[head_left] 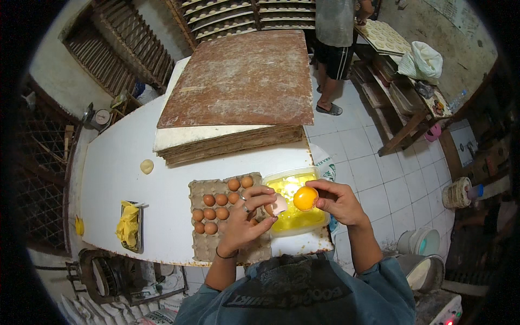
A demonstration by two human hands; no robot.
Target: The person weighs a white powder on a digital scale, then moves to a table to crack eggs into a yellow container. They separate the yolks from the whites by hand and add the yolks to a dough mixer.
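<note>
My left hand (246, 219) grips an empty half eggshell (278, 205), its pale inside showing, above the left rim of a clear plastic tub. In my right hand (341, 203) is the other half eggshell with an orange yolk (305, 199) resting in it, over the tub's right side. The plastic tub (326, 221) holds yellowish, clear egg white with bubbles on it. To the left lies a grey cardboard egg tray (203, 252), with several brown eggs (221, 199) in its cups; my left hand and wrist hide part of it.
Past the tray rises a stack of boards (238, 81). A yellow block (128, 225) in a small tray and a dough ball (147, 166) lie on the white table (103, 179). Another person (333, 43) stands beyond, by a bench (401, 124) with dough pieces. Buckets (420, 242) stand at right.
</note>
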